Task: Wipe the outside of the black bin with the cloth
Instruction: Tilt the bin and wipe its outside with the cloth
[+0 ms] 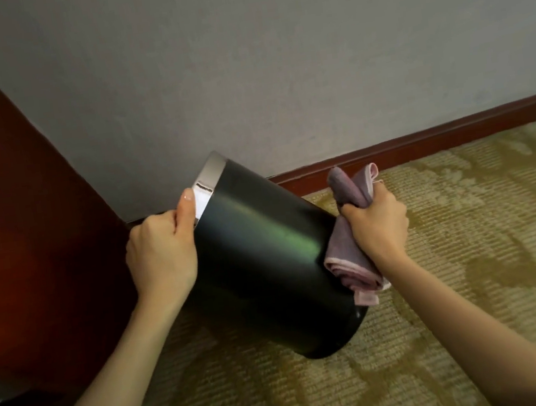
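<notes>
The black bin (263,255) with a shiny silver rim band is tilted, its open top pointing up and left toward the wall, its base low over the carpet. My left hand (160,252) grips the rim, thumb on the silver band. My right hand (378,227) is closed on a folded purple cloth (353,259) with a pink edge. The cloth is pressed against the bin's right side, near its base. The bin's inside is hidden.
Dark red wooden furniture (23,237) stands close on the left. A grey wall (274,64) with a red-brown skirting board (423,141) runs behind. Patterned beige carpet (476,276) covers the floor to the right and front.
</notes>
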`<state>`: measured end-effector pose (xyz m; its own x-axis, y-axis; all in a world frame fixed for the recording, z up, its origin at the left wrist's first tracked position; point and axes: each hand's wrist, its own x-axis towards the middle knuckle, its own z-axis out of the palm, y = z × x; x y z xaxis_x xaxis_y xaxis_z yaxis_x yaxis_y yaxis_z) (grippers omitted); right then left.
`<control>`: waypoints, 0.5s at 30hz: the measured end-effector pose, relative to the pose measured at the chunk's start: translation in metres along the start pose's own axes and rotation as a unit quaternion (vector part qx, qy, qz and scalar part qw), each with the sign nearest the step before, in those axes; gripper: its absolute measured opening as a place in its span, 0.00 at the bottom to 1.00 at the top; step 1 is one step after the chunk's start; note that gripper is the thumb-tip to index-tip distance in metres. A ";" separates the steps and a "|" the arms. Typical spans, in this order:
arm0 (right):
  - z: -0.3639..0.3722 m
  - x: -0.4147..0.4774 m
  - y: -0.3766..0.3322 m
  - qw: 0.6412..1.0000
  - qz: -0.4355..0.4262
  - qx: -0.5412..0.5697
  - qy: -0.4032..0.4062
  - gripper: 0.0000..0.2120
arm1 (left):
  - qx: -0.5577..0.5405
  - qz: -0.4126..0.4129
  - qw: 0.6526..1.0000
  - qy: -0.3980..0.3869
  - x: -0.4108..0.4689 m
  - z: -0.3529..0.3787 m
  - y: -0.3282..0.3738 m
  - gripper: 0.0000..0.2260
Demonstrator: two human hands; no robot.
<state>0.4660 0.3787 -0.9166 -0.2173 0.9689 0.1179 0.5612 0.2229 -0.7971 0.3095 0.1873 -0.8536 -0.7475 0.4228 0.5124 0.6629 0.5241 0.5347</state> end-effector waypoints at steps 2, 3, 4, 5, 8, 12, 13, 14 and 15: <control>-0.001 -0.015 -0.009 0.999 -0.011 0.027 0.026 0.11 | 0.002 0.001 1.000 -0.003 0.000 0.001 0.003 0.26; -0.001 -0.023 -0.015 0.998 -0.021 0.045 0.034 0.11 | 0.003 -0.002 1.000 -0.005 0.001 0.002 0.005 0.26; -0.001 -0.033 -0.019 0.997 -0.029 0.065 0.038 0.12 | 0.004 -0.006 1.000 -0.008 0.002 0.003 0.007 0.27; 0.000 -0.044 -0.023 0.995 -0.037 0.086 0.040 0.13 | 0.004 -0.012 1.000 -0.012 0.005 0.004 0.009 0.27; 0.003 -0.082 -0.026 0.989 -0.045 0.135 0.047 0.15 | 0.003 -0.026 0.999 -0.032 0.013 0.007 0.014 0.28; 0.010 -0.107 -0.024 0.989 -0.068 0.111 0.071 0.16 | -0.015 -0.044 0.996 -0.082 0.021 0.012 0.022 0.29; 0.010 -0.108 -0.026 0.989 -0.067 0.108 0.075 0.16 | -0.021 -0.049 0.994 -0.097 0.024 0.013 0.027 0.28; 0.009 -0.109 -0.029 0.989 -0.065 0.113 0.075 0.16 | -0.030 -0.052 0.992 -0.111 0.026 0.014 0.032 0.28; 0.008 -0.108 -0.033 0.987 -0.065 0.126 0.071 0.16 | -0.043 -0.055 0.990 -0.125 0.027 0.015 0.037 0.27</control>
<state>0.4646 0.2659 -0.9083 -0.1507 0.9433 0.2957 0.3159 0.3294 -0.8898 0.3128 0.2294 -0.8300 -0.7948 0.5429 0.2712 0.5705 0.5162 0.6388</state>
